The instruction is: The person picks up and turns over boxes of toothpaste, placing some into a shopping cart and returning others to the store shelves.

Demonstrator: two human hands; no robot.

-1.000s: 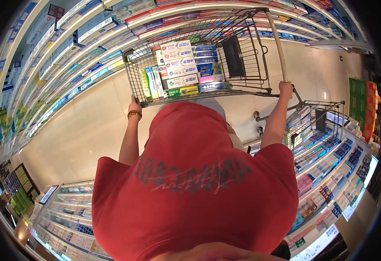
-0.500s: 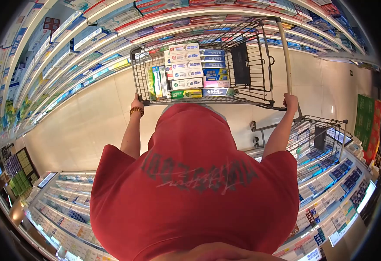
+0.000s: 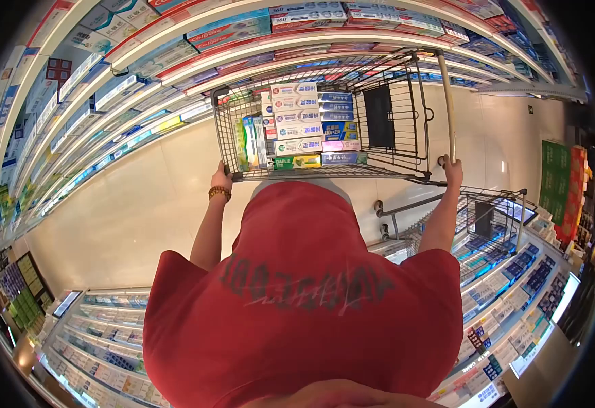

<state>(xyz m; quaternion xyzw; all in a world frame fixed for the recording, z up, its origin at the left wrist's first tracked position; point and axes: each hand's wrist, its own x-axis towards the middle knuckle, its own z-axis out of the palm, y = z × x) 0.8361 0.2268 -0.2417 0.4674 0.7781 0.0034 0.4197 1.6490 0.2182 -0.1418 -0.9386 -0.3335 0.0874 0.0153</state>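
Note:
A wire shopping cart (image 3: 324, 175) stands crosswise in front of my red shirt. My left hand (image 3: 222, 179), with a beaded bracelet at the wrist, is closed on the near left corner of its basket. At the right, my right hand (image 3: 453, 171) grips the near end of the cart's push handle (image 3: 447, 102). Inside the basket are stacked white toothpaste boxes (image 3: 297, 116), several blue boxes (image 3: 338, 129), a green and yellow box (image 3: 297, 162) and upright packs (image 3: 250, 143) at the left end.
Shelves (image 3: 195, 75) full of boxed toothpaste curve along the far side. More shelves (image 3: 107, 326) run behind me on both sides. A second wire cart (image 3: 491, 224) stands at the right. Pale floor (image 3: 141, 204) shows between the shelves.
The cart and both hands appear lower in the view, and the cart's left end sits slightly further right. Both hands keep their hold, and more of the far shelves shows.

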